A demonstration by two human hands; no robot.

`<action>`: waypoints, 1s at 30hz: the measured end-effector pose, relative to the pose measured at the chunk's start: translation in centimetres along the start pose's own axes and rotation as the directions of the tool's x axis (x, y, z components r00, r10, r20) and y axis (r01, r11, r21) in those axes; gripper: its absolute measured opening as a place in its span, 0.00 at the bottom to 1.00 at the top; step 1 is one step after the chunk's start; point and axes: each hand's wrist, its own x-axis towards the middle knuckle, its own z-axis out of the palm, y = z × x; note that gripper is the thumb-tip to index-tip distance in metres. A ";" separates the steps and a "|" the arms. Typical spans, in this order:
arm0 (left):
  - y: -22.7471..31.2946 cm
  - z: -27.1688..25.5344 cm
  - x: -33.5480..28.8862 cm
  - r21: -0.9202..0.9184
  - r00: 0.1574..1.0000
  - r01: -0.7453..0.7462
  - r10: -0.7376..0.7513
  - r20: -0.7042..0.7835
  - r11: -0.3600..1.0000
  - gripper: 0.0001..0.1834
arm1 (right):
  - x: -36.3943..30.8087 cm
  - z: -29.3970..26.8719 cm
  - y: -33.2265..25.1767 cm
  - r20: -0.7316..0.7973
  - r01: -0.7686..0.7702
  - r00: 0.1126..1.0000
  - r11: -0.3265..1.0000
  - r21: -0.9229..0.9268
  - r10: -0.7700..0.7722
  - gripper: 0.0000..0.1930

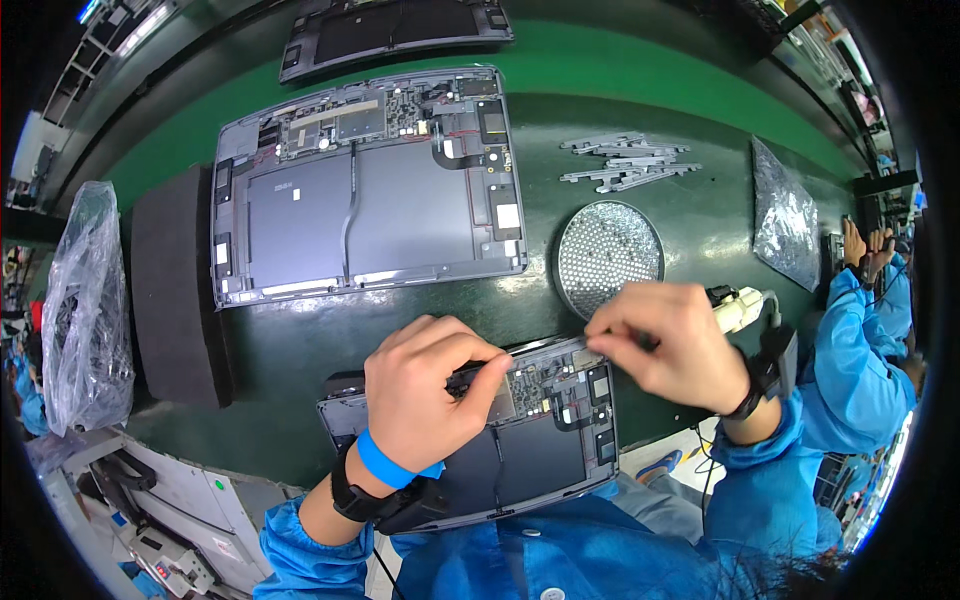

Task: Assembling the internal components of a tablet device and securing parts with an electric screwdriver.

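Note:
Close to my body lies an opened tablet-like device, its circuit board and dark battery panels exposed. My left hand bends over its upper left part, thumb and index finger drawn together in a pinch near the board. Whatever is between those fingertips is hidden. Above the device's upper right corner my right hand is closed with thumb against index finger; anything held there is too small to make out. A round dish with a dimpled silvery bottom stands just beyond my right hand.
A larger-looking opened device lies farther back, with another behind it. Grey plastic strips are heaped at right. A pale power tool is beside my right wrist. Black foam and plastic bags flank the bench; a co-worker is at right.

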 end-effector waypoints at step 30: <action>2.4 -2.3 0.0 -0.323 0.988 -0.087 0.122 0.092 0.942 0.10 | -1.8 2.4 -3.6 0.235 -0.356 0.887 0.264 0.897 0.398 0.07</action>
